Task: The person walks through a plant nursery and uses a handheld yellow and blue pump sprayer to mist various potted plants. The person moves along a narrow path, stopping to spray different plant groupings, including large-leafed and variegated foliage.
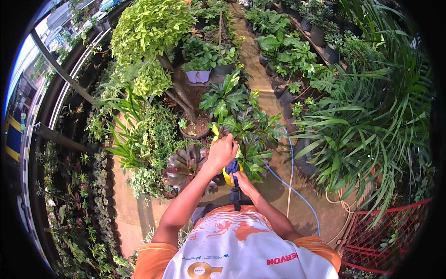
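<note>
Sitting between both hands [222, 152] [242, 181] is a yellow container [227, 177].

left hand [223, 152] fisted | right hand [240, 180] gripping yellow-blue container [227, 177] | leafy plants [224, 101] around

Open path [261, 83] lies right of the broad-leaved plants [223, 101], but 1 blue hose [298, 192] crosses it.

"Clothing?"

"White shirt [246, 253], short orange sleeves [155, 261], orange patches [246, 230] over the white."

"Markings?"

"Red lettering [284, 259] one side, small blue prints [204, 257] opposite, and a bold gold emblem [204, 270]."
</note>
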`<move>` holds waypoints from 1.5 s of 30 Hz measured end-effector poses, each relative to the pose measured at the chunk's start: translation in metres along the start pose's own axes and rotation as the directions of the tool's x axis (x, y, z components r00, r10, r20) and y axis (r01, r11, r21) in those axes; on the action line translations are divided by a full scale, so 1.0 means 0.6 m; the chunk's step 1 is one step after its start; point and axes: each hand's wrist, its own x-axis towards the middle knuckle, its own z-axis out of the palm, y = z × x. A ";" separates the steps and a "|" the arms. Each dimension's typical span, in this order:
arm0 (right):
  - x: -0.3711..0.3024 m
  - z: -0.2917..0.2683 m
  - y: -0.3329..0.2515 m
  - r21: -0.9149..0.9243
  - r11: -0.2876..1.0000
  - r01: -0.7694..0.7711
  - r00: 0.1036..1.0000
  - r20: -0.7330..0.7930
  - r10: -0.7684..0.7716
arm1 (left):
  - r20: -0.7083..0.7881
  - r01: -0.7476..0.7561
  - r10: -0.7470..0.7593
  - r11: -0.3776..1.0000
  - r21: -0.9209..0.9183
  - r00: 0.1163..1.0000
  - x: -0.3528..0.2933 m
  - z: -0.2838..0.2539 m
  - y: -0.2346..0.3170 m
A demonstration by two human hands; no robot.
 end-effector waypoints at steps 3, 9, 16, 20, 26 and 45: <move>-0.011 0.006 -0.007 0.028 0.999 -0.016 1.000 0.005 0.016 | 0.019 0.013 -0.014 0.998 0.058 1.000 -0.010 0.024 -0.007; -0.020 0.014 -0.019 -0.022 1.000 0.009 0.999 0.048 -0.008 | 0.082 0.095 -0.109 0.983 0.157 0.991 -0.085 0.139 -0.055; -0.018 0.008 0.007 0.027 1.000 -0.002 0.999 0.033 0.001 | 0.039 0.064 -0.068 0.993 0.094 0.997 -0.102 0.166 -0.066; -0.022 0.006 0.012 0.038 0.999 0.009 1.000 0.025 -0.010 | 0.072 0.093 -0.096 0.995 0.047 0.993 -0.109 0.172 -0.062; -0.029 0.007 0.004 0.040 0.999 -0.012 1.000 0.010 0.012 | 0.044 0.090 -0.091 0.995 0.035 0.995 -0.112 0.197 -0.071; 0.024 0.156 0.070 -0.290 0.954 -0.080 0.895 0.400 0.196 | -0.151 0.523 -0.512 0.851 0.040 0.845 -0.253 0.119 -0.184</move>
